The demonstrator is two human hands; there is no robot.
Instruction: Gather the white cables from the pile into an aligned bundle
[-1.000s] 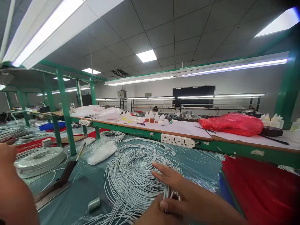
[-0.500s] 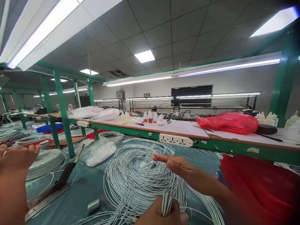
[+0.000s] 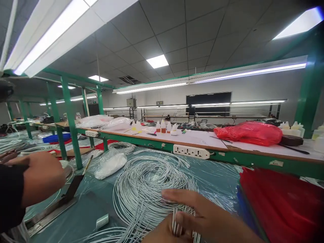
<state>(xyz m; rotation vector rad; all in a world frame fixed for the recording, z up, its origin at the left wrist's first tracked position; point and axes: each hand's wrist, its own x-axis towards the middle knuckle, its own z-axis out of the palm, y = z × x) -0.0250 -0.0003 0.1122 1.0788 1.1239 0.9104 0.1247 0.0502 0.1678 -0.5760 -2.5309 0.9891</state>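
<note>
1. No readable writing. Small bottles (image 3: pixel 163 127) on the far bench carry labels, too small to read. Dark board (image 3: pixel 209 98) on the back wall shows nothing legible.
2. Right hand (image 3: pixel 202 216): comes in from bottom right, forearm along the lower edge, fingers extended leftward and laid over a bundle of cable ends (image 3: pixel 177 224). Thumb presses the bundle from the front. Narrow grip, closed on the bundle.
3. Left hand (image 3: pixel 164 234): only the top shows at the bottom edge, right under the bundle and touching it. Appears to hold the cable ends from below; finger position hidden, so grip can't be confirmed.
4. Another person's hand (image 3: pixel 42 180) at left, dark sleeve (image 3: pixel 11 197) behind it, curled into a loose fist above the table. Contents not visible.
5. Bundle is a tight group of thin white round cable ends, standing roughly upright between the two hands, at bottom centre of view.
6. It runs out of a large loose coil of white cable (image 3: pixel 149 182), many overlapping loops, lying flat on clear crinkled plastic sheet (image 3: pixel 215 175) over the green table (image 3: pixel 81 212).
7. Near the coil: small grey metal block (image 3: pixel 102 221) on its left, clear plastic bag (image 3: pixel 110 164) beyond it, white multi-socket power strip (image 3: pixel 191 152) on the green bench rail behind.
8. Red glossy bag (image 3: pixel 251 132) on the white bench top; red sheet (image 3: pixel 283 202) at right, just beside the right forearm.
</note>
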